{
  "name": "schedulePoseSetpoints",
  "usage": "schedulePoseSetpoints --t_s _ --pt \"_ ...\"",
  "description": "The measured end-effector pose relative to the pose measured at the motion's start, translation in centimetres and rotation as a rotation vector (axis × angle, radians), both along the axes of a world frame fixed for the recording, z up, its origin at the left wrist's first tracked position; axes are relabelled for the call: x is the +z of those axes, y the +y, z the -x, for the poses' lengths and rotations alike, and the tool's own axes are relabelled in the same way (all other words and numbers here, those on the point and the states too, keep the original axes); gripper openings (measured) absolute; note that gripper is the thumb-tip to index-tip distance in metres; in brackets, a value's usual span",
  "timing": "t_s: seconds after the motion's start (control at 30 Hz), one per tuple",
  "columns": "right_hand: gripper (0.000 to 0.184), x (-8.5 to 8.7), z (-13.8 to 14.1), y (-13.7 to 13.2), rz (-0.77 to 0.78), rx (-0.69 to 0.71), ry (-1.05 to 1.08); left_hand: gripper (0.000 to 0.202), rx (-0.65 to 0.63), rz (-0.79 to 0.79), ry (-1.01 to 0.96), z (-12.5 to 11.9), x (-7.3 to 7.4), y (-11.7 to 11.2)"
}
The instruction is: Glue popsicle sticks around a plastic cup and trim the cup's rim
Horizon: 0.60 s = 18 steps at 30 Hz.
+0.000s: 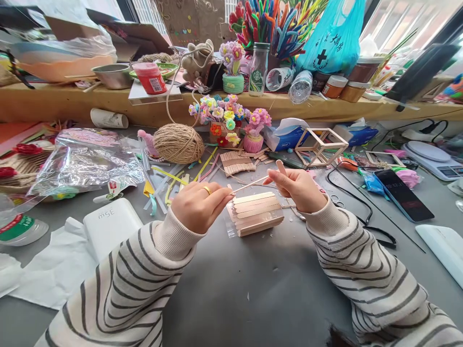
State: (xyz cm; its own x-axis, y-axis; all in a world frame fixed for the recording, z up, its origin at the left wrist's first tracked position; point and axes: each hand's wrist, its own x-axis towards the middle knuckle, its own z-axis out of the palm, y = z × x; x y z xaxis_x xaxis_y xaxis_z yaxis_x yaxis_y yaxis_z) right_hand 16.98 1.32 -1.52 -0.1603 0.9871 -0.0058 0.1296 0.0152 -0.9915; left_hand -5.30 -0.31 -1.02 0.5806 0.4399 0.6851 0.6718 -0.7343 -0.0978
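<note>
Pinching a stick (249, 185) between left hand (198, 205) and right hand (298, 187), I judge it light, stiff, snappable, best held by its ends.

one head-worn view faces forward, down onto the table (231, 299)

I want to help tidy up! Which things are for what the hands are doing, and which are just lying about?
Probably for the job:
thin wooden stick between the left hand and right hand
round-ended craft stick in the right hand
bundle of craft sticks

Seemingly just lying about:
ball of twine
smartphone
digital scale
Starbucks glass bottle
</note>
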Motion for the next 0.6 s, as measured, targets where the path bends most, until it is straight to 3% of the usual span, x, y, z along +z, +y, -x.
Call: schedulePoseSetpoints --t_s 0.1,0.4,0.6 --pt "0.038 0.0 -0.5 -0.3 0.012 0.057 -0.029 0.012 -0.032 -0.086 -0.014 -0.1 -0.3 -0.3" --pt "0.035 -1.6 -2.8 -4.9 -0.007 0.066 -0.163 0.009 -0.191 0.280 -0.260 -0.5 -2.1 -2.4" --pt "0.035 -1.9 -3.0 -5.6 -0.016 0.088 -0.139 0.015 -0.238 0.345 -0.352 -1.0 -2.2 -2.7"
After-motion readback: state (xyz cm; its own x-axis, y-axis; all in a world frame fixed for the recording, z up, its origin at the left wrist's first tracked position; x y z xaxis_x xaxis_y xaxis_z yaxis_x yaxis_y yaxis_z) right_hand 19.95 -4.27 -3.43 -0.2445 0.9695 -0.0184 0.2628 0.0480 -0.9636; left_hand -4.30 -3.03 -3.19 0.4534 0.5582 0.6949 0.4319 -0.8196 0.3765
